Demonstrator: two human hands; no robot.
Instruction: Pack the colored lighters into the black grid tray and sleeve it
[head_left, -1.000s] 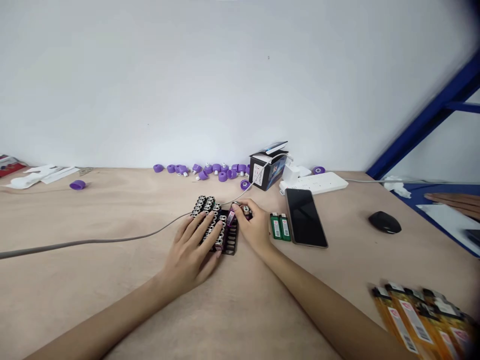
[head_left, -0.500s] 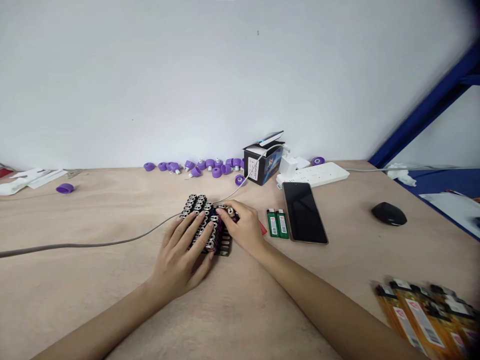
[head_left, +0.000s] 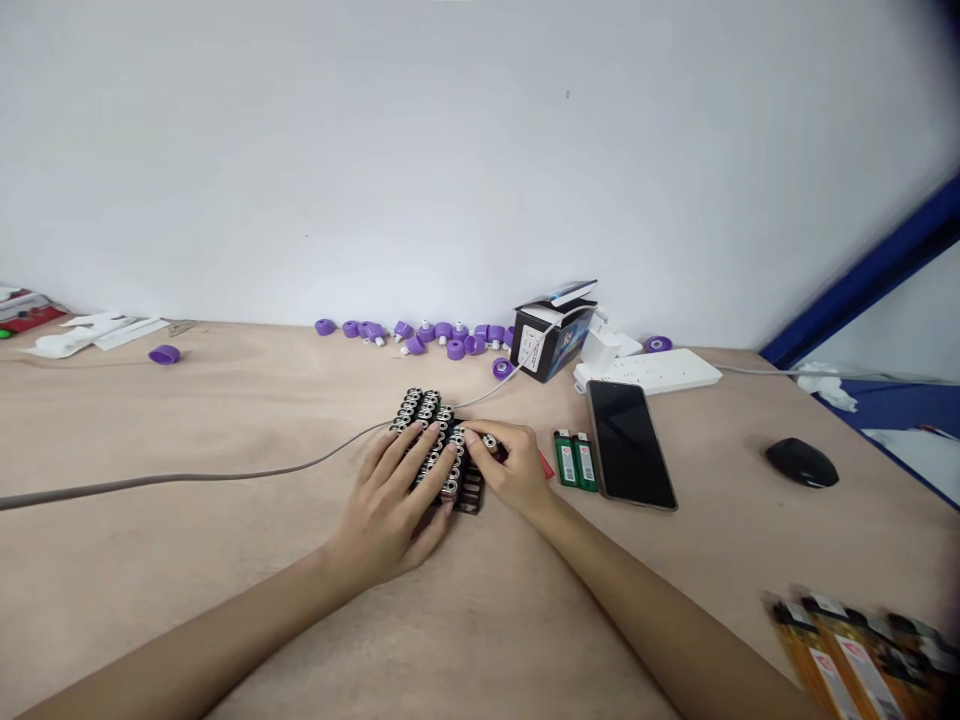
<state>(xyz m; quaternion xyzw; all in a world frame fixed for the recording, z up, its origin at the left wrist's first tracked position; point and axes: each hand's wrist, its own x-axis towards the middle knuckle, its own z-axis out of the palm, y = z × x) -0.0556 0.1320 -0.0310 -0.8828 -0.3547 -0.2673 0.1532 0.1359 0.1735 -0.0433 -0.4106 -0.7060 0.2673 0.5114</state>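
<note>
Several lighters with shiny metal tops (head_left: 450,465) stand upright in close rows on a dark slotted rack (head_left: 471,492) near the middle of the table. My left hand (head_left: 390,500) lies across these rows, fingers spread over the metal tops and thumb along the near side. At the right side of the rows, my right hand (head_left: 517,465) is closed on a lighter, its metal top (head_left: 490,443) showing between thumb and fingers. Its body is mostly hidden by the hand. The rack's slots show between my two hands.
Two green lighters (head_left: 575,462) lie beside a phone (head_left: 631,445). Behind are a black box (head_left: 551,345), a white power strip (head_left: 660,372) and several purple caps (head_left: 455,349). A mouse (head_left: 801,463) and several orange lighters (head_left: 840,660) lie right; a grey cable (head_left: 225,478) crosses left.
The view has shifted, so most things appear farther right. My right hand has drawn slightly nearer along the rows with its lighter. My left hand keeps its place on the metal tops.
</note>
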